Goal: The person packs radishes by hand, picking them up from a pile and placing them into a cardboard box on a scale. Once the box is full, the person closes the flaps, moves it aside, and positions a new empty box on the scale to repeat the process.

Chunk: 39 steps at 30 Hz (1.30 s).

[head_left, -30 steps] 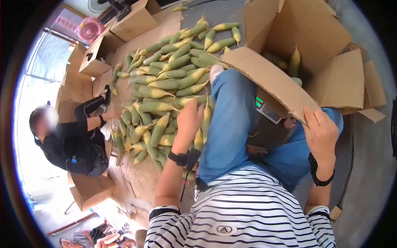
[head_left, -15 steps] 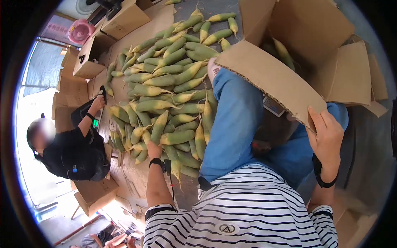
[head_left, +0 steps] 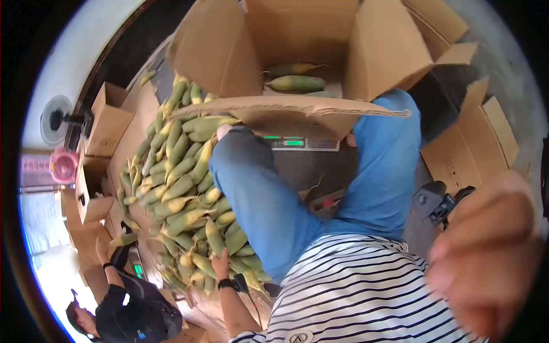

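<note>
My left hand [head_left: 221,265] is closed round the lower end of a green radish [head_left: 214,236], at the near side of a big heap of green radishes [head_left: 182,187]. My right hand [head_left: 486,257] is raised close to the camera at the right, fingers curled and smeared by motion. An opened cardboard box [head_left: 306,31] stands in front of my knees, with a few green radishes [head_left: 296,84] at its bottom. Its near flap [head_left: 297,107] sticks out toward me, apart from both hands. Beneath the flap shows a scale [head_left: 306,143] with green digits.
At the left, a person in black [head_left: 128,311] reaches toward a radish by another lit green display [head_left: 137,270]. Open cardboard boxes [head_left: 104,128] line the far left, near a pink fan [head_left: 63,166]. Another open box [head_left: 472,146] lies at my right.
My right hand has let go of the box flap and come up close to the camera. The view has swung right, bringing the box to the middle. My left hand keeps its radish.
</note>
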### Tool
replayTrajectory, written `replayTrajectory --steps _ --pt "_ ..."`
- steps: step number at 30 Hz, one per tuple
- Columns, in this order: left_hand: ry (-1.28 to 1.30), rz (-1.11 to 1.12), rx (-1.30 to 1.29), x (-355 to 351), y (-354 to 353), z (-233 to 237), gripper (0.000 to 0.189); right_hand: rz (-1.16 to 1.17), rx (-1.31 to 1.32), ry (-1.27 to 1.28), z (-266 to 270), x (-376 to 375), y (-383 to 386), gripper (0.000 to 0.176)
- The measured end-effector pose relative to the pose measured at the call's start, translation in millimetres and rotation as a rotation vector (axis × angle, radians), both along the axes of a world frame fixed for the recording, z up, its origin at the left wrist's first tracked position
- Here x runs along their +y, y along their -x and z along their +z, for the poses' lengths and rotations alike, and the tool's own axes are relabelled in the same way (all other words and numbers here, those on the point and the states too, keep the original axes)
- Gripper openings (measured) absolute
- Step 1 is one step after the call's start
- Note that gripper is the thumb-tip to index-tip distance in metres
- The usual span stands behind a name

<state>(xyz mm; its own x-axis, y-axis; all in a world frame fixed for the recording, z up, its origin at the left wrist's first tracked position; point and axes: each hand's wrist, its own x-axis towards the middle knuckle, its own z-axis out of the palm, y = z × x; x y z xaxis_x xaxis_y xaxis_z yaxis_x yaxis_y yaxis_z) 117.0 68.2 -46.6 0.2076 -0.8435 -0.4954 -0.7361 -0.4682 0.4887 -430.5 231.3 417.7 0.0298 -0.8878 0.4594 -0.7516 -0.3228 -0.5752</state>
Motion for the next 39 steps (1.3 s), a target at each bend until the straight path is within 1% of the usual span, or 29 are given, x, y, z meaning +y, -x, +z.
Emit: replayTrajectory --steps 1,2,3,5,6,7,9,10,11,14,15,17,19,21,22,23,24,25,26,27,28,29,30,31,33,35,37,38,39 --pt "-0.19 0.198 0.179 6 31 31 0.049 0.053 -0.005 -0.068 1 3 -5 0.021" --pt "-0.209 0.359 0.306 10 45 36 0.043 0.091 -0.003 -0.083 -3 4 -6 0.021" --pt "-0.207 0.351 0.306 10 63 40 0.043 0.117 0.009 -0.086 -4 6 -6 0.021" --pt "-0.167 0.53 0.613 16 91 70 0.041 0.131 0.016 -0.065 -6 14 -1 0.02" --pt "-0.116 0.543 0.694 19 104 81 0.039 0.133 0.018 -0.039 -8 18 1 0.02" --pt "-0.103 0.544 0.688 20 115 91 0.039 0.132 0.024 -0.013 -9 22 3 0.02" --pt "0.069 0.521 0.866 14 136 113 0.038 0.124 0.026 0.067 -10 32 5 0.02" --pt "0.102 0.466 0.879 9 148 131 0.036 0.107 0.032 0.124 -12 39 7 0.02" --pt "0.208 0.434 0.895 7 164 152 0.037 0.09 0.043 0.189 -15 43 9 0.02" --pt "0.438 0.397 1.015 -11 180 190 0.038 0.021 0.084 0.442 -30 61 16 0.02" --pt "0.554 0.371 1.0 -12 200 215 0.039 -0.007 0.104 0.531 -38 65 19 0.02" --pt "0.681 0.176 1.009 -20 221 256 0.044 -0.056 0.152 0.706 -50 71 26 0.02" --pt "0.82 0.008 1.087 -36 237 282 0.044 -0.095 0.177 0.853 -59 77 29 0.019" --pt "0.921 -0.065 1.05 -43 277 318 0.041 -0.127 0.177 0.999 -69 69 31 0.019" --pt "0.945 -0.073 1.043 -50 296 330 0.039 -0.152 0.123 1.072 -67 57 32 0.024" --pt "0.949 -0.16 0.99 -64 306 334 0.039 -0.127 0.121 1.078 -62 49 31 0.024" --pt "1.051 -0.506 0.538 -88 306 331 0.034 -0.166 0.19 0.798 -56 41 31 0.013" --pt "0.856 -0.153 0.8 -62 361 361 0.031 -0.201 0.266 0.518 -50 34 34 0.021" --pt "0.852 -0.318 0.703 -68 376 370 0.035 -0.241 0.258 0.427 -51 25 39 0.021" --pt "0.782 -0.525 0.385 -80 387 383 0.034 -0.284 0.252 0.334 -58 12 47 0.022" --pt "0.953 -0.469 0.442 -77 391 376 0.033 -0.355 0.131 0.488 -88 -19 51 0.026" --pt "1.119 -0.438 0.482 -74 396 368 0.033 -0.37 0.196 0.408 -93 -22 58 0.031" --pt "1.136 -0.374 0.474 -73 386 359 0.031 -0.376 0.265 0.397 -104 -26 69 0.036" --pt "1.134 -0.353 0.454 -73 373 341 0.031 -0.351 0.255 0.393 -104 -28 72 0.036" --pt "1.022 -0.298 0.498 -70 332 289 0.032 -0.394 0.34 0.229 -105 -36 70 0.041" --pt "0.791 -0.303 0.312 -52 298 238 0.031 -0.342 0.364 0.132 -115 -38 73 0.047" --pt "0.613 -0.377 0.174 -32 260 180 0.034 -0.324 0.306 0.059 -124 -43 66 0.039" --pt "0.435 -0.383 0.094 -21 240 156 0.036 -0.288 0.3 0.062 -127 -45 67 0.039" --pt "0.256 -0.392 0.025 -10 223 134 0.038 -0.288 0.359 0.044 -129 -46 69 0.033"
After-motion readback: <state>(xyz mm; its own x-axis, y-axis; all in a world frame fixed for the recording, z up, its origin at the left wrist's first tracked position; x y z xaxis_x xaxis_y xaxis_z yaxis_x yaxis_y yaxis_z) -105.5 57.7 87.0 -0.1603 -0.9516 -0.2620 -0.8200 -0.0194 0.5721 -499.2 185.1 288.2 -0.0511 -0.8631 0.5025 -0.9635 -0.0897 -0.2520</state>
